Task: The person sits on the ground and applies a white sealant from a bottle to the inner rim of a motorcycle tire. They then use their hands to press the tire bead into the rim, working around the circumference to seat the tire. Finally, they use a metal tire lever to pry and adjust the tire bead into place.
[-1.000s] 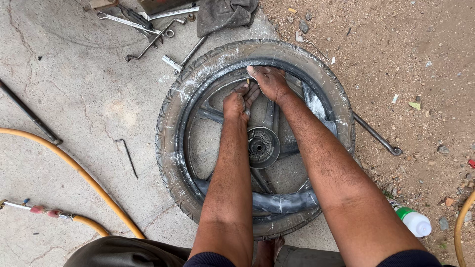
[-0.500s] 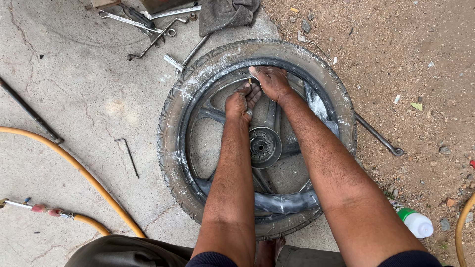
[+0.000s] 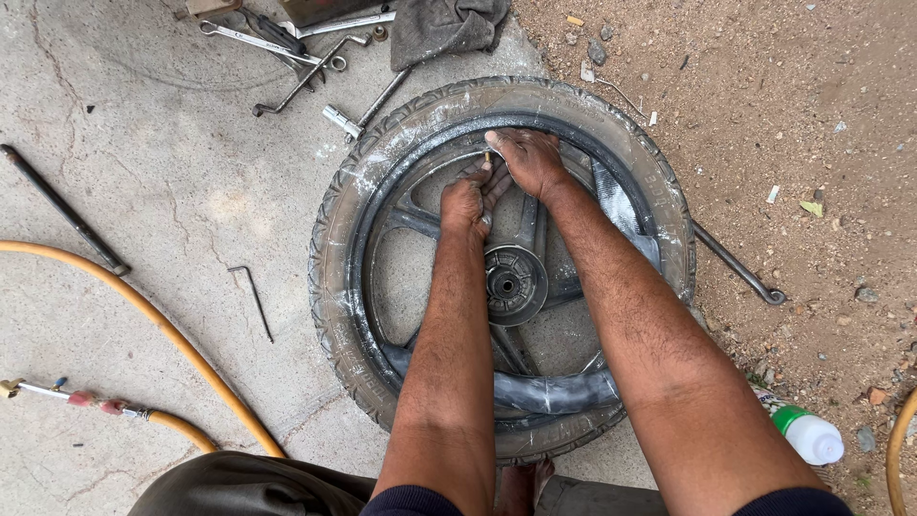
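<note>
- At the far left a thin black rod (image 3: 65,210) lies on the concrete floor (image 3: 191,191), and below it a yellow air hose (image 3: 143,315) curves over the ground, ending in a metal nozzle (image 3: 57,394).
- A small bent hex key (image 3: 254,298) lies just left of the wheel.
- At the top, spanners (image 3: 258,40) and a socket wrench (image 3: 368,107) lie beside a grey rag (image 3: 441,27).
- The motorcycle wheel (image 3: 501,263) lies flat in the middle, with a black tyre (image 3: 334,248) on its spoked rim (image 3: 406,218).
- The left hand (image 3: 465,201) is curled closed, its fingers pressing at the inner edge of the rim.
- The right hand (image 3: 531,161) lies beside it, fingers bent, and pinches the small valve stem (image 3: 486,157) at the rim.
- A black inner tube (image 3: 544,392) hangs out of the tyre at the near side.
- A tyre lever (image 3: 740,269) sticks out from under the tyre on the dirt at the right.
- A white bottle with green cap (image 3: 807,435) lies near the right forearm.
</note>
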